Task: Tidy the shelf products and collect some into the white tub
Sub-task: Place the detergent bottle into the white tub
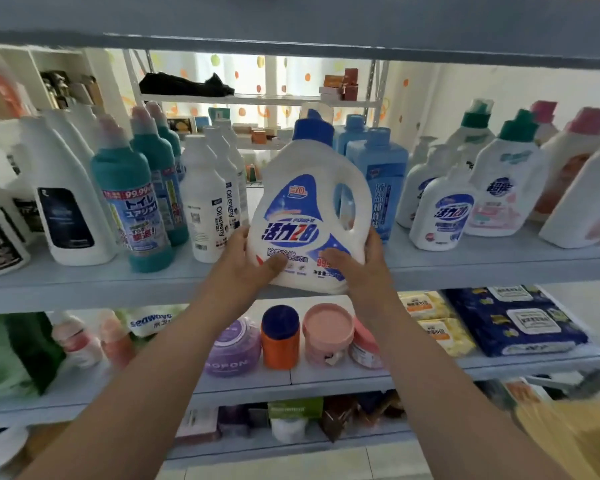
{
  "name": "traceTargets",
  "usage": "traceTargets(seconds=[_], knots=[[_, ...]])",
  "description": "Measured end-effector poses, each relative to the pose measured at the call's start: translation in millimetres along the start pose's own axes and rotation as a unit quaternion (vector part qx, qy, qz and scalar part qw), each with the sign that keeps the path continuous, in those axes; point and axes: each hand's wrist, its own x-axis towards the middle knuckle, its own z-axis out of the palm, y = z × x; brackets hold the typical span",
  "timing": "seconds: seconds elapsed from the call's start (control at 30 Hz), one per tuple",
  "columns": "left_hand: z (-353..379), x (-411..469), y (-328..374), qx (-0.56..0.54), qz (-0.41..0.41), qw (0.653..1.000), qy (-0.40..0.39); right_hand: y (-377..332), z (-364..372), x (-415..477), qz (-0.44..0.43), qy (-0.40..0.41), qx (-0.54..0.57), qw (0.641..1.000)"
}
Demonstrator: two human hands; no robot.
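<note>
The white laundry detergent jug (309, 209) sits at the centre of the frame, at the front lip of the middle shelf (465, 268). It leans slightly to the left, label facing out and blue cap (312, 129) on top. Whether its base touches the shelf or hangs just clear of it I cannot tell. The white tub is not in view.

Judging from the pose, the step is moving this jug through the gap between the white "Oil enemy" bottles (205, 206) on its left and the blue bottles (381, 181) just behind on its right. Doing it well means keeping the grip low and even and bringing the jug upright. It should travel straight along the gap — those tall, narrow neighbours would likely tip at a nudge. (A full jug is probably heavy, so two hands make sense.)

Both hands are clamped on the jug's lower body, apart from each other. The left hand (243, 261) cups the lower left side with its thumb laid across the label. The right hand (357, 268) wraps the lower right corner below the handle — thumb on the front, fingers hidden behind.
</note>
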Motion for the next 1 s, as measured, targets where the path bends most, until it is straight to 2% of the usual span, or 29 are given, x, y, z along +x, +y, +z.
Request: traceTargets(seconds=[0.07, 0.2, 0.23, 0.33, 0.4, 0.5, 0.6, 0.67, 0.73, 0.8, 0.93, 1.0], knots=[[1.6, -29.1, -2.4, -0.071, 0.012, 0.997, 0.016, 0.7, -8.0, -18.3, 0.015, -0.032, 0.07, 0.997], [8.6, -72.7, -16.5, -0.171, 0.016, 0.985, 0.036, 1.9, -11.1, -51.8, 0.043, -0.082, 0.136, 0.986], [11.9, -80.6, -20.3, -0.217, 0.002, 0.975, 0.046, 0.6, -10.5, -60.5, 0.056, -0.092, 0.166, 0.98], [21.5, -103.8, -26.9, -0.39, -0.077, 0.916, 0.061, -6.1, -9.6, -85.7, 0.1, -0.134, 0.282, 0.945], [26.6, -117.9, -29.7, -0.443, -0.108, 0.89, 0.02, -4.5, -5.8, -101.3, 0.132, -0.141, 0.341, 0.92], [29.8, -134.0, -36.6, -0.489, -0.149, 0.858, -0.038, 10.9, -1.4, -115.9, 0.156, -0.169, 0.333, 0.914], [29.6, -140.3, -51.0, -0.457, -0.139, 0.876, -0.067, 23.1, 5.8, -126.3, 0.135, -0.198, 0.248, 0.939], [30.8, -149.6, -51.4, -0.415, -0.147, 0.895, -0.066, 35.0, 6.1, -125.9, 0.152, -0.194, 0.207, 0.947], [30.1, -159.8, -52.0, -0.383, -0.149, 0.909, -0.067, 44.6, 9.2, -130.3, 0.129, -0.209, 0.169, 0.954], [26.5, -167.3, -54.4, -0.397, -0.158, 0.9, -0.088, 56.4, 5.1, -131.3, 0.117, -0.207, 0.133, 0.962], [11.2, -169.2, -62.1, -0.438, -0.227, 0.852, -0.177, 63.2, -8.6, -135.2, 0.147, -0.249, 0.14, 0.947], [-0.4, -173.7, -61.4, -0.421, -0.228, 0.858, -0.187, 65.1, -12.8, -138.9, 0.168, -0.276, 0.119, 0.939]])
